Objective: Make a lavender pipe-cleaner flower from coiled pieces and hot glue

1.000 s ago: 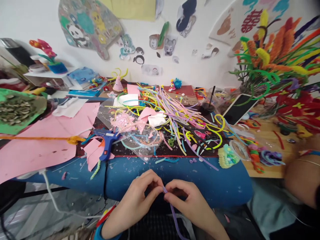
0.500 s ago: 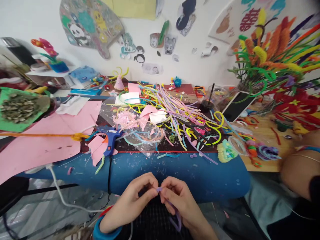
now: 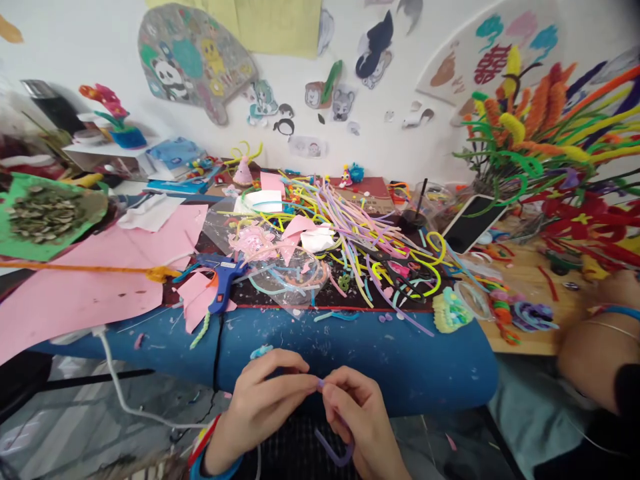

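A purple pipe cleaner (image 3: 338, 459) is held between both hands at the bottom centre, below the edge of the blue cloth. My left hand (image 3: 265, 400) pinches its upper end between thumb and fingertips. Beside it, my right hand (image 3: 357, 407) has its fingers closed round the same piece. The rest hangs below my right hand in a hooked curve, its tip pointing up and left. Part of the pipe cleaner is hidden by the fingers. A small light-blue piece (image 3: 261, 351) lies on the cloth just behind my left hand.
Many coloured pipe cleaners (image 3: 350, 220) are heaped at mid-table, with black scissors (image 3: 411, 289) at their right. A blue glue gun (image 3: 223, 283) with a cord and pink sheets (image 3: 100, 287) lie left. At the right edge is another person's arm (image 3: 590, 353).
My left hand has risen and turned, and its fingers are straighter. The hanging purple end has swung left into an open hook. The view has shifted slightly.
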The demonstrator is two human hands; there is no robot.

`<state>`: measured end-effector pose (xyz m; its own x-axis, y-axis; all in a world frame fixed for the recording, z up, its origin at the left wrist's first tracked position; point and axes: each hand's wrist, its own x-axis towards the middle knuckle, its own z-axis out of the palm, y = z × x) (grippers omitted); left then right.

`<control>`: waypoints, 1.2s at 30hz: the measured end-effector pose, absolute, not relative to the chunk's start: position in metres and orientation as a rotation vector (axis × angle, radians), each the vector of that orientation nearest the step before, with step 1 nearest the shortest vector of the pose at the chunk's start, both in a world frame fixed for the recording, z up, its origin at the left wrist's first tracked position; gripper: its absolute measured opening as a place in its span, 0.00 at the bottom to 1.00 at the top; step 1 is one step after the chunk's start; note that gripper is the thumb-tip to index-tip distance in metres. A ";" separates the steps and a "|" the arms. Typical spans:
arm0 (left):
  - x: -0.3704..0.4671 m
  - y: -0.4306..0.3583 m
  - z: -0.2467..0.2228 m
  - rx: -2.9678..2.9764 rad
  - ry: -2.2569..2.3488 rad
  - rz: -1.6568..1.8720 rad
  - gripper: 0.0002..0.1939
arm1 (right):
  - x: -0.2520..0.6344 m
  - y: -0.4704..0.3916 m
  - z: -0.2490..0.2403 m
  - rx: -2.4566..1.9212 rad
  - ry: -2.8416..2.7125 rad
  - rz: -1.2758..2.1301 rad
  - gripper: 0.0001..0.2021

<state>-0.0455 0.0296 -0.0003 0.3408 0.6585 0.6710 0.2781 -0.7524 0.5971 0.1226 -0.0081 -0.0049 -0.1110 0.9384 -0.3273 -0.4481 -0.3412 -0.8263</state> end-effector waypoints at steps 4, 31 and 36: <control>-0.054 0.042 -0.003 2.560 0.642 1.267 0.12 | 0.131 -0.002 -0.003 -1.095 -0.723 1.683 0.16; -0.004 0.033 -0.005 1.785 0.710 1.500 0.03 | 0.150 -0.003 0.017 -1.113 -1.449 0.658 0.09; -0.019 0.046 0.003 2.140 0.575 1.454 0.07 | 0.153 0.003 0.018 -1.248 -1.110 1.303 0.11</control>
<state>-0.0192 0.0465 0.0027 0.3453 0.5884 0.7312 0.0712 -0.7933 0.6047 0.1530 0.0033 0.0181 0.0070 0.9946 -0.1036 -0.0561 -0.1030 -0.9931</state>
